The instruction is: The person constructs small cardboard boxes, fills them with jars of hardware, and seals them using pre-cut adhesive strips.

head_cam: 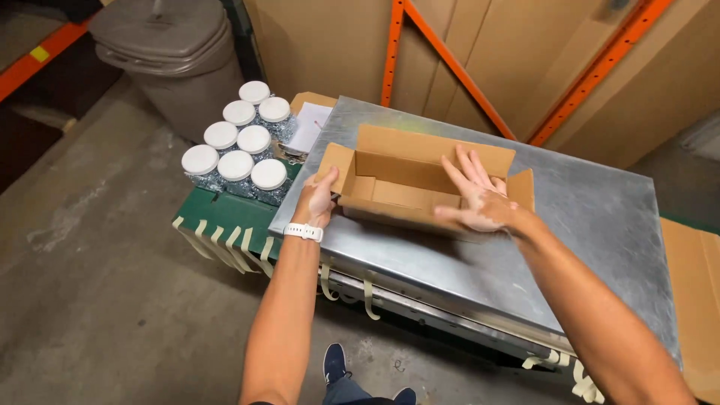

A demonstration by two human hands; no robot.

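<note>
An open, empty cardboard box (405, 169) lies on a metal table (600, 217), its flaps standing up. My left hand (319, 196) grips the box's left end by the flap and wears a white wristband. My right hand (476, 196) is spread flat, fingers apart, over the right part of the box's near wall; it holds nothing. Several jars with white lids (236, 146) stand in a cluster just left of the table.
The jars rest on a green surface (225, 214) with tape strips hanging off its edge. A grey bin (169, 52) stands at the back left. Orange rack beams (450, 60) and large cardboard sheets rise behind the table. A flat cardboard piece (694, 292) lies at the right.
</note>
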